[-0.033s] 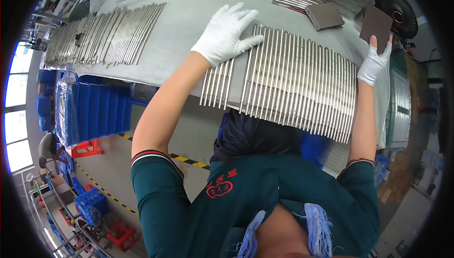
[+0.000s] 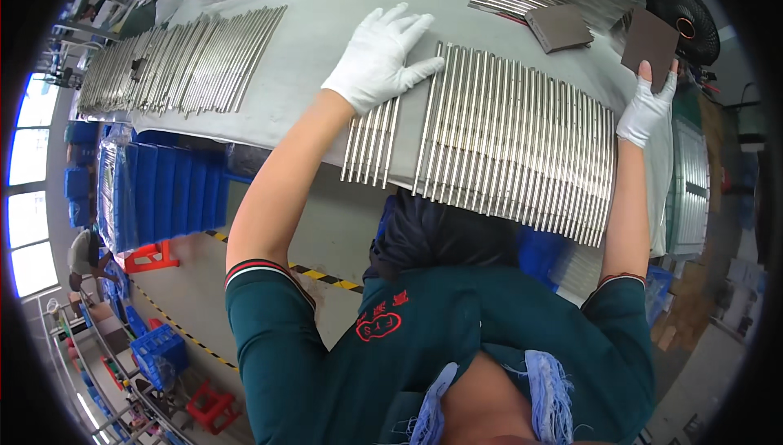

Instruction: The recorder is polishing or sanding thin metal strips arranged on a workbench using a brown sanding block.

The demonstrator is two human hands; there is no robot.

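Note:
My left hand (image 2: 380,61), in a white glove, lies with its fingers spread over the far ends of a small group of slim metal rods (image 2: 371,149). Its thumb reaches to the far end of the leftmost rod of a larger row of metal rods (image 2: 514,139), set side by side along the table's near edge. At the right, my gloved right hand (image 2: 647,110), two of its fingertips bare, holds a flat dark brown rectangular block (image 2: 650,39) upright, pinched by its lower edge. That block stands clear of the rods.
Another brown block (image 2: 559,27) rests on the grey-covered table (image 2: 306,25), beside more rods (image 2: 499,0) at the back. A further rod row (image 2: 179,61) lies at the left. A black fan (image 2: 687,25) stands far right. Blue bins (image 2: 167,192) sit below the table, at left.
My left hand has shifted slightly left, and the small group of rods has moved left with it. My right hand and the brown block have hardly moved.

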